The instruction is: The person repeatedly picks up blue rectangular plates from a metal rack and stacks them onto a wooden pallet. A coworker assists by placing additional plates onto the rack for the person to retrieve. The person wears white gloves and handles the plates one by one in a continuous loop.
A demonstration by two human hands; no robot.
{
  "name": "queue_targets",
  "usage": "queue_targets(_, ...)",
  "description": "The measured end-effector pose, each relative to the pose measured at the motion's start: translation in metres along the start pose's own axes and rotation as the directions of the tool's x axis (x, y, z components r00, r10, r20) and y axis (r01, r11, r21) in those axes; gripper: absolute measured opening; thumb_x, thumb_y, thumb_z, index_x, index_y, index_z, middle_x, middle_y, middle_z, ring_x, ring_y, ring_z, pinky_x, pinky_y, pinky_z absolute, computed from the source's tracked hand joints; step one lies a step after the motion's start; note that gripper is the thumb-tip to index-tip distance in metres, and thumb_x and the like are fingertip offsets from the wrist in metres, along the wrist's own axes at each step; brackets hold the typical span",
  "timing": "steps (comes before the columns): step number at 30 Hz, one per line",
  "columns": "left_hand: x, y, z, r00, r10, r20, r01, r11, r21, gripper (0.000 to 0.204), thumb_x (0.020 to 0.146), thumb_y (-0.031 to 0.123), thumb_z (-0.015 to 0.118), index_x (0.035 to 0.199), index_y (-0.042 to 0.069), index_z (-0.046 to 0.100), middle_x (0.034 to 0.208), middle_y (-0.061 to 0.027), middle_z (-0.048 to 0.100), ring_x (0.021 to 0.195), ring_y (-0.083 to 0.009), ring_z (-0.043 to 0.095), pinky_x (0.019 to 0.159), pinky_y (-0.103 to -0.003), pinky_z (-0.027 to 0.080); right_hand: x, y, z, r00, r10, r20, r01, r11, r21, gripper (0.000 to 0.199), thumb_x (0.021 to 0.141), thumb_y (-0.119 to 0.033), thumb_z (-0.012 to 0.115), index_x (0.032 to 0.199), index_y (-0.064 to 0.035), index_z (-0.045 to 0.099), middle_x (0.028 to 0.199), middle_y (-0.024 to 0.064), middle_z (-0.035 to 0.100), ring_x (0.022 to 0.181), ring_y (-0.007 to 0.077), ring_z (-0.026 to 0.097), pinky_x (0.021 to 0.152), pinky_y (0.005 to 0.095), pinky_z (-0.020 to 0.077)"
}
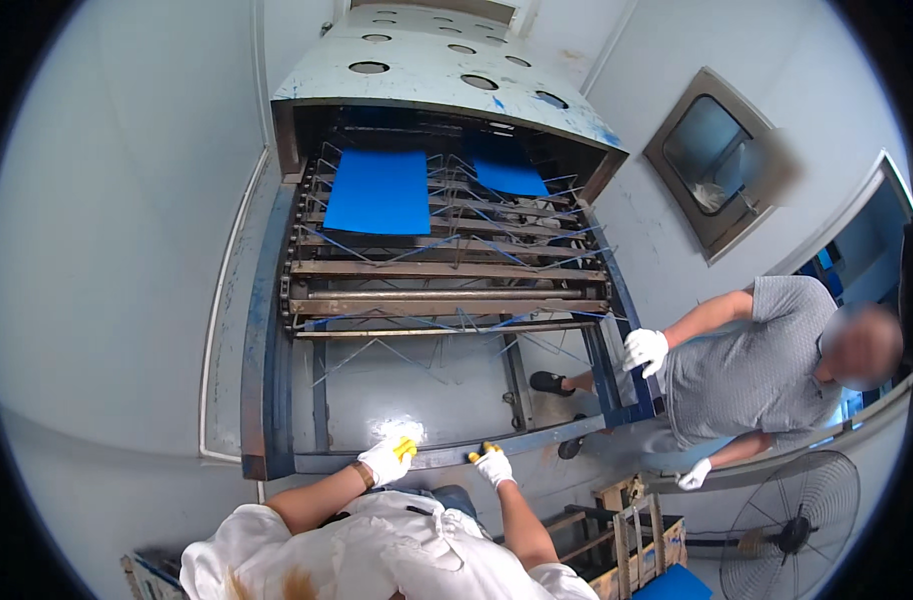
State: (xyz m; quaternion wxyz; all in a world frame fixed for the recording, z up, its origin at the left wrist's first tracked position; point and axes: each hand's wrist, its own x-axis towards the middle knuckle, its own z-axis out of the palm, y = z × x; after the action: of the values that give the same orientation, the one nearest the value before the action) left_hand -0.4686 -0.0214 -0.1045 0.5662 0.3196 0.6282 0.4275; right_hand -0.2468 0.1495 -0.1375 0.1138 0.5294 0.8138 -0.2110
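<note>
Frame rail of the big machine runs across the lower middle of the picture, and both gloved hands rest on it. The left hand lies on the rail with its fingers curled over the edge, and the right hand curls over it too, just beside. They seem to lean there to steady the person. Up in the middle, two blue sheets lie flat on metal bars, likely so the bars can carry them along. At the right, another person's gloved hand rests on the machine's side. A fan stands at the lower right.
</note>
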Motion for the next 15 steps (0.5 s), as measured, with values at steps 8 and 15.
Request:
queue_targets(8, -0.008, 0.091, -0.042, 0.979, 0.097, 0.181, -0.193, 0.74, 0.644, 0.03, 0.081, 0.018, 0.039, 0.101, -0.001, 0.05, 0.105, -0.0145, 0.053, 0.099, -0.0263, 0.048, 0.087, -0.03, 0.037, 0.03, 0.004, 0.031, 0.954, -0.082, 0.29, 0.141, 0.971, -0.192, 0.045, 0.077, -0.039, 0.05, 0.105, -0.0036, 0.052, 0.108, 0.0257, 0.047, 0.102, 0.0344, 0.046, 0.088, 0.0402, 0.0361)
queue_targets(15, 0.036, 0.063, -0.051, 0.919, 0.299, 0.256, -0.393, 0.655, 0.646, 0.029, 0.081, 0.018, 0.038, 0.101, 0.002, 0.053, 0.11, -0.0129, 0.051, 0.106, -0.0261, 0.044, 0.093, -0.031, 0.033, 0.022, -0.028, -0.011, 0.827, -0.362, 0.431, 0.434, 0.897, -0.079, 0.032, 0.083, -0.033, 0.042, 0.092, -0.008, 0.059, 0.089, 0.0205, 0.057, 0.086, 0.0289, 0.055, 0.079, 0.0395, 0.0397)
